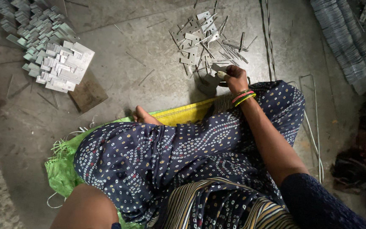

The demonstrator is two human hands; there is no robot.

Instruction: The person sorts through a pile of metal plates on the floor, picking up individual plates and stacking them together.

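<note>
A small flat metal plate [218,68] sits clamped in the grip of the right hand [235,79], low over the concrete floor [149,51] just past the person's knee. Right beyond it lies a loose scatter of similar plates and thin rods [208,40]. Coloured bangles [243,97] ring the right wrist. A stacked pile of plates [54,55] lies well apart at upper left. Only the left upper arm [85,210] shows; that hand is out of view

Dotted navy garment [157,148], bright bangles [243,97]
</note>
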